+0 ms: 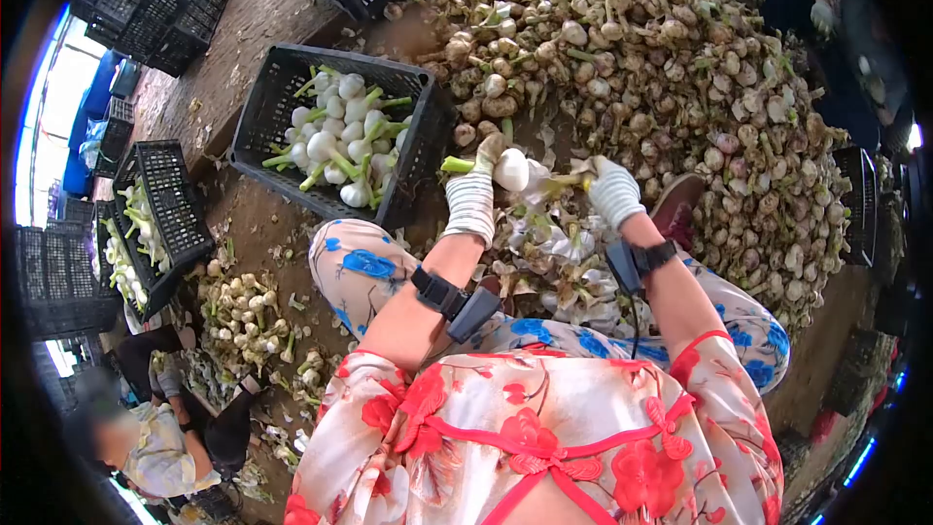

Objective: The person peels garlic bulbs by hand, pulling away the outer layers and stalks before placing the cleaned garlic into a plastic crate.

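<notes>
- White and stripped of its outer skin, a garlic bulb (511,169) is held out in front of the person's knees. It is just above a heap of shed skins (556,251) and at the near edge of a large pile of unpeeled garlic (661,68).
- The bulb's long axis is laid almost level across the view. Its green stem (455,164) is pointed to the person's left, toward a black crate (262,112), and the round head is turned to the right.
- The left hand (473,190), covered by a striped knit glove, is closed round the stem end of the bulb.
- The right hand (612,190), gloved in the same way, is pinched shut on a strip of papery skin (569,178) that is drawn out from the bulb's right side.
- The root end of the bulb is masked by that skin and by the right glove, and the fingertips of both hands cannot be made out.
- The crate is seen part-filled with peeled bulbs (335,141), their stems lying every way.
- A dark device (455,299) is strapped to the left wrist, and a second one is worn on the right.
- Another person (146,447) is seen at the lower left, blurred and cut off by the dark rim of the lens. More crates (160,209) along the left edge are bent by the same rim.
</notes>
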Available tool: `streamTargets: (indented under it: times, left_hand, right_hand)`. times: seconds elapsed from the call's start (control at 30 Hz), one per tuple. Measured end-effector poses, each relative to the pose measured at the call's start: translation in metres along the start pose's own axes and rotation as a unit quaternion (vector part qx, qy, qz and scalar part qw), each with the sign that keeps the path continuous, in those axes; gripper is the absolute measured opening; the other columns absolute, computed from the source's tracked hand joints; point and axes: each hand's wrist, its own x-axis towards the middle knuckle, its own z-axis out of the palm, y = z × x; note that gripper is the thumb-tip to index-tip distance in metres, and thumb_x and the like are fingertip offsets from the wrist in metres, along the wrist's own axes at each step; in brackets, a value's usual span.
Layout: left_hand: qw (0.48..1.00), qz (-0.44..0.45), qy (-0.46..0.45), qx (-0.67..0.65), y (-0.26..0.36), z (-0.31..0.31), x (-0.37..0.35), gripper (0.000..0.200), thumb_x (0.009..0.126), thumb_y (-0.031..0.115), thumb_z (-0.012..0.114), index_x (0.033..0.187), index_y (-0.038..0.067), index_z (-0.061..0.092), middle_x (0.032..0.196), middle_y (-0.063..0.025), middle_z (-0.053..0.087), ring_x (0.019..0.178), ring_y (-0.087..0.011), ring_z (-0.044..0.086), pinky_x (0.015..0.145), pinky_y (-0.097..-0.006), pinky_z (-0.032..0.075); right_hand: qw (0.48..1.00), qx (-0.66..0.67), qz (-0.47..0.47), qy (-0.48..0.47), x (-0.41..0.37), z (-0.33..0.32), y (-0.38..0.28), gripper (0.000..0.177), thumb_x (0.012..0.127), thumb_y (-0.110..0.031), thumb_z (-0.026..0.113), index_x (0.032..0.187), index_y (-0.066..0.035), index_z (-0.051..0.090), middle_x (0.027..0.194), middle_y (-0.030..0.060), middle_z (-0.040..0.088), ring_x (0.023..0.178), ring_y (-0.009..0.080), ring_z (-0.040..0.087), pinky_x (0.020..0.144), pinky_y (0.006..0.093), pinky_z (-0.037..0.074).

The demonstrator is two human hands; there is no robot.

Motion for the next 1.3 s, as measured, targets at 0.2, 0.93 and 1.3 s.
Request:
streamTargets:
  times: [0.2,0.93,1.3]
  left_hand:
    - [0.991,-0.074,-0.058,-0.092,-0.006,-0.002,0.007,0.053,0.067,0.061,0.062,0.083,0.011,0.06,0.069,-0.002,0.061,0.051,-0.0136,0.057,0.039,-0.0247,0.046]
    - [0.962,-0.037,-0.052,-0.266,0.031,-0.038,0.029,0.014,0.079,0.018,0.062,0.082,0.007,0.054,0.064,-0.0064,0.054,0.051,-0.0176,0.05,0.047,-0.0348,0.047]
    - [0.782,0.088,0.363,0.498,0.154,-0.186,0.143,0.049,0.068,0.027,0.066,0.109,0.003,0.056,0.1,-0.0184,0.06,0.095,-0.0275,0.057,0.083,-0.0344,0.043]
  right_hand:
    - [0.984,0.177,-0.023,-0.016,-0.021,-0.013,-0.028,0.054,0.075,-0.038,0.063,0.107,0.005,0.053,0.091,0.0182,0.062,0.088,0.0252,0.06,0.078,0.0319,0.046]
    - [0.96,0.213,-0.039,-0.175,0.004,0.03,0.01,0.035,0.078,-0.03,0.06,0.092,0.002,0.06,0.078,0.0173,0.063,0.067,0.0222,0.058,0.064,0.0323,0.045]
    - [0.965,0.209,-0.016,-0.157,0.008,0.026,0.043,0.034,0.08,-0.031,0.058,0.086,0.002,0.06,0.07,0.0175,0.058,0.063,0.0204,0.053,0.059,0.0323,0.042]
